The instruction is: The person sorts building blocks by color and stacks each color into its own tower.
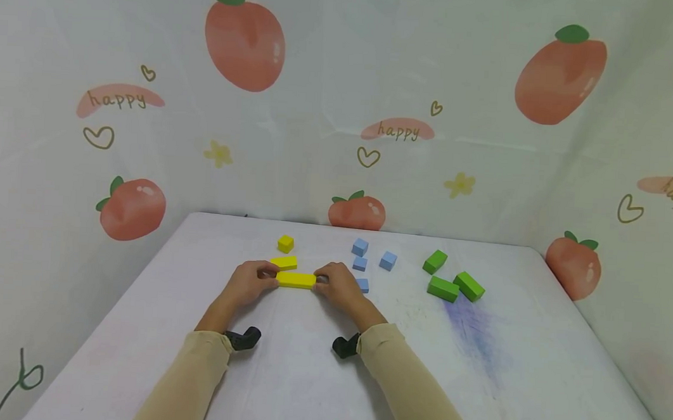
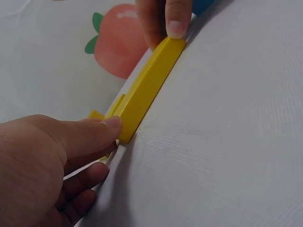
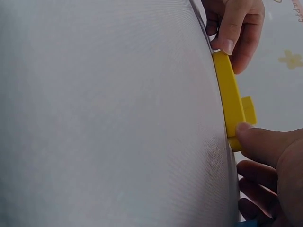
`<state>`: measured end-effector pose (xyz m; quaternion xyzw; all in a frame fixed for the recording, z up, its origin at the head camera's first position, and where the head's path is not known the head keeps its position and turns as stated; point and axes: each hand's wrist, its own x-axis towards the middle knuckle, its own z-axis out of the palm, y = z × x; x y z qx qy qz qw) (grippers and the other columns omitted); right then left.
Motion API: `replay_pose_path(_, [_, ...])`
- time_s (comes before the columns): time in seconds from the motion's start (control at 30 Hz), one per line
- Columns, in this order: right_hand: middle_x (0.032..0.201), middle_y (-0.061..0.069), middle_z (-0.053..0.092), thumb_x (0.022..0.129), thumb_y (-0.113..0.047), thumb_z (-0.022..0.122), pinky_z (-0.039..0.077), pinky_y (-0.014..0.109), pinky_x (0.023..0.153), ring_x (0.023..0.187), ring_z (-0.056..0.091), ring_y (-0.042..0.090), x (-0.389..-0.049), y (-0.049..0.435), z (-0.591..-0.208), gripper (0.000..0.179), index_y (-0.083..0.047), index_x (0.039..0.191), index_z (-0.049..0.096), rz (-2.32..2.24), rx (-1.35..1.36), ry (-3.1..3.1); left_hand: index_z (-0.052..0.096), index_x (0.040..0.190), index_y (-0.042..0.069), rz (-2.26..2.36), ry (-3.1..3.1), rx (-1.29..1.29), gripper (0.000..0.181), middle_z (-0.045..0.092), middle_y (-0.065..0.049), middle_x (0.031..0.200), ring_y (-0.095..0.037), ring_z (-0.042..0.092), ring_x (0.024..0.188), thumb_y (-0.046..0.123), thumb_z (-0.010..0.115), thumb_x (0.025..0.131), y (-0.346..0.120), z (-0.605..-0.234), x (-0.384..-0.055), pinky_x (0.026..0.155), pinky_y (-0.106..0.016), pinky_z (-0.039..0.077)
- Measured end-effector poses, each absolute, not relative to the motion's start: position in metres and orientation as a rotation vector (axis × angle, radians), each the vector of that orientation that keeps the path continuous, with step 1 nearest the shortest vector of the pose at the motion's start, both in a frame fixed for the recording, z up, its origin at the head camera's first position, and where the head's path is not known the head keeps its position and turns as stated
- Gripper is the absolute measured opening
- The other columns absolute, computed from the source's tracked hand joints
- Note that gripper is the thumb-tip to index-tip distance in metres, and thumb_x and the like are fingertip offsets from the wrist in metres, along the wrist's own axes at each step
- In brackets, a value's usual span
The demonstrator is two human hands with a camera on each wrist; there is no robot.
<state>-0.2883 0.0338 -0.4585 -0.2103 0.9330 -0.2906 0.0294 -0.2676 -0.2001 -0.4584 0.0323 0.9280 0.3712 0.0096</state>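
Observation:
A long yellow block (image 1: 295, 280) lies crosswise on the white table in front of the person. At its left end the left hand (image 1: 250, 279) pinches it, with the thumb on the near side, as the left wrist view shows of the block (image 2: 150, 90). The right hand (image 1: 339, 286) pinches the opposite end, its thumb (image 3: 246, 130) pressed at the edge in the right wrist view. Just behind the long block sits a shorter yellow block (image 1: 285, 262), partly covered by the left hand. Farther back stands a yellow cube (image 1: 286, 243).
Several small blue blocks, among them a blue cube (image 1: 360, 247), lie behind and beside the right hand. Farther right are three green blocks, one of them a green block (image 1: 443, 289) near a purple smudge (image 1: 475, 334) on the table. A printed curtain (image 1: 319, 107) hangs behind.

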Motion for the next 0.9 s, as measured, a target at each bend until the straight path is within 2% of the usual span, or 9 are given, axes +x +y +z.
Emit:
replay_pose_path(0.3, [0.114, 0.004, 0.066, 0.088, -0.017, 0.074, 0.04, 0.038, 0.101, 0.113, 0.053, 0.023, -0.288, 0.034, -0.457, 0.03, -0.01, 0.117, 0.071, -0.894, -0.641, 2.882, 0.068, 0.116, 0.008, 1.202, 2.88, 0.114, 0.031, 0.066, -0.006, 0.109, -0.024, 0.056, 0.095, 0.016, 0.073, 0.087, -0.202, -0.453, -0.269, 0.083, -0.039, 0.046])
replay_pose_path(0.67, [0.114, 0.002, 0.066, 0.088, -0.019, 0.073, 0.041, 0.036, 0.101, 0.111, 0.053, 0.021, -0.289, 0.033, -0.457, 0.032, -0.012, 0.119, 0.071, -0.84, -0.598, 2.889, 0.066, 0.12, 0.008, 1.273, 2.947, -0.039, 0.031, 0.063, -0.009, 0.114, -0.026, 0.055, 0.095, 0.016, 0.071, 0.09, -0.202, -0.452, -0.275, 0.082, -0.038, 0.048])
replay_pose_path(0.9, [0.112, 0.002, 0.066, 0.088, -0.019, 0.073, 0.042, 0.036, 0.1, 0.11, 0.053, 0.021, -0.288, 0.032, -0.457, 0.031, -0.011, 0.118, 0.071, -0.858, -0.614, 2.887, 0.064, 0.123, 0.008, 1.292, 2.941, -0.078, 0.035, 0.059, -0.011, 0.122, -0.028, 0.053, 0.1, 0.016, 0.07, 0.09, -0.206, -0.452, -0.28, 0.087, -0.041, 0.046])
